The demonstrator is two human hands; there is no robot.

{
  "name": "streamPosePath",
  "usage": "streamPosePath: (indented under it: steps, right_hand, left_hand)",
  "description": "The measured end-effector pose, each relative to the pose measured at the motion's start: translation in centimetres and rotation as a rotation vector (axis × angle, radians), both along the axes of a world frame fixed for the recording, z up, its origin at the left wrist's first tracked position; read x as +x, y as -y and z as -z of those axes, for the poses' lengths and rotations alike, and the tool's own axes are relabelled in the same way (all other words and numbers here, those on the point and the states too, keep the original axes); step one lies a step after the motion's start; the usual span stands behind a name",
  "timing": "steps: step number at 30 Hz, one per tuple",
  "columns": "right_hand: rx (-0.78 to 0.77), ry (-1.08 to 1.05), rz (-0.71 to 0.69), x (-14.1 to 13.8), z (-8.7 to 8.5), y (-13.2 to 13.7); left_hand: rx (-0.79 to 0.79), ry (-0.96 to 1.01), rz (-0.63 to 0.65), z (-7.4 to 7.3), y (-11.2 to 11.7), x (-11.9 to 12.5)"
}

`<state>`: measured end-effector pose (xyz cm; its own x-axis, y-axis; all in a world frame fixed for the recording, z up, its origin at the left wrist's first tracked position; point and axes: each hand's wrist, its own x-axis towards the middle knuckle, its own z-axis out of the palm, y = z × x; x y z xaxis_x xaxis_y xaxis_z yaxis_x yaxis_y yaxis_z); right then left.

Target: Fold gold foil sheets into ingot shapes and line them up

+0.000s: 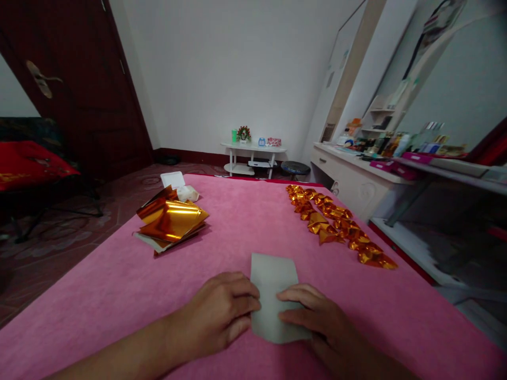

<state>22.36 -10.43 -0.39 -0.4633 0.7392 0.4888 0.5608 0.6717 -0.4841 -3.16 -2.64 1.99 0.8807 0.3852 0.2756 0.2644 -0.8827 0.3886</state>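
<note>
A pale grey sheet of paper (274, 282) lies on the pink cloth in front of me, its near edge curving slightly. My left hand (222, 311) grips the left edge with fingers close together. From the right, my right hand (317, 316) holds the other edge, its fingertips resting over the surface; the thumb is hard to make out. To the left is a loose stack of shiny gold foil paper (174, 219). Folded gold foil pieces (317, 222) lie in rows on the right.
Behind the stack are a white box (172, 180) and a crumpled whitish bag (187, 193). The pink cloth (245, 221) covers the table. Beyond it stand a low white table (253, 149) and a dark stool (295, 168). A white dresser (352, 177) is at the right.
</note>
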Motion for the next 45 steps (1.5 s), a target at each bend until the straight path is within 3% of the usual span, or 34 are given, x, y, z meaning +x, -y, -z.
streamPosePath:
  steps: [5,10,15,20,27,32,38,41,45]
  right_hand:
    - [-0.048,0.033,0.041,-0.8,-1.2,0.0]
    - [-0.303,-0.074,0.141,-1.2,-2.6,0.0]
    - [-0.529,-0.222,0.269,-1.3,-2.5,-1.0]
    - [-0.52,-0.164,0.344,-1.5,-2.0,-1.6]
    - [-0.666,-0.154,0.626,-1.7,-1.9,-1.0]
    - [-0.67,-0.14,0.618,-1.8,-1.7,-1.0]
    - [-0.667,-0.283,0.656,-1.8,-1.4,-0.9]
    - [-0.702,-0.254,0.641,-1.8,-1.7,-0.6]
    - [-0.641,-0.129,0.654,-1.8,-2.2,-0.3]
  left_hand:
    - [-0.08,0.092,-0.042,0.6,-0.6,0.6]
    - [-0.232,0.186,-0.069,1.3,-1.0,1.1]
    - [-0.398,0.206,-0.18,1.4,-1.4,1.5]
    - [-0.432,0.156,-0.181,0.9,-1.4,2.0]
    - [-0.446,0.123,-0.264,1.4,-1.2,2.3]
    - [-0.47,0.136,-0.315,1.8,-1.3,2.4]
    - [-0.486,0.198,-0.248,1.8,-1.6,2.3]
    - [-0.49,0.188,-0.26,1.6,-1.4,2.3]
    - [-0.513,0.178,-0.295,1.4,-1.0,2.2]
